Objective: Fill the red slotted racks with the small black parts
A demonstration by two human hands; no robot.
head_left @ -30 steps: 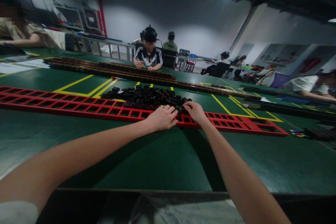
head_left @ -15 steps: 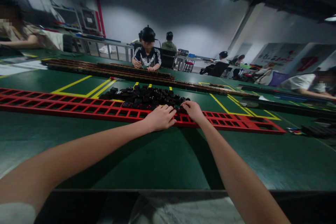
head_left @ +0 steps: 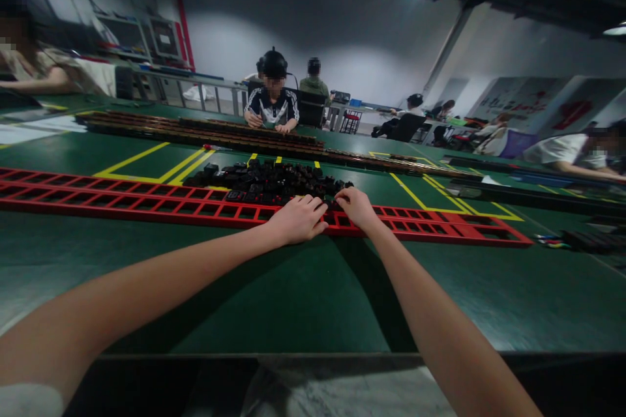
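Observation:
A long red slotted frame [head_left: 220, 208] lies across the green table. Over its middle rests my left hand [head_left: 299, 218], fingers lightly bent and a little apart, the thumb toward the near rail; what lies under the palm is hidden. Close by on the right, my right hand [head_left: 358, 208] is closed in a pinch at the frame's far side, beside small dark parts. Whatever is between those fingertips is too small and dark to name. Just beyond both hands spreads a heap of small black block-like parts [head_left: 274, 177], a few with red spots.
Long dark brown strips [head_left: 205, 131] lie stacked behind the heap. Yellow tape lines [head_left: 132, 159] mark the green tabletop [head_left: 303, 300]. A bundle of dark parts with coloured ends [head_left: 550, 241] lies at the right. A person [head_left: 272, 101] sits opposite; others sit at both sides.
The view has shifted very slightly. Both hands stay at the same spot on the red frame, with hardly any movement in the right fingertips.

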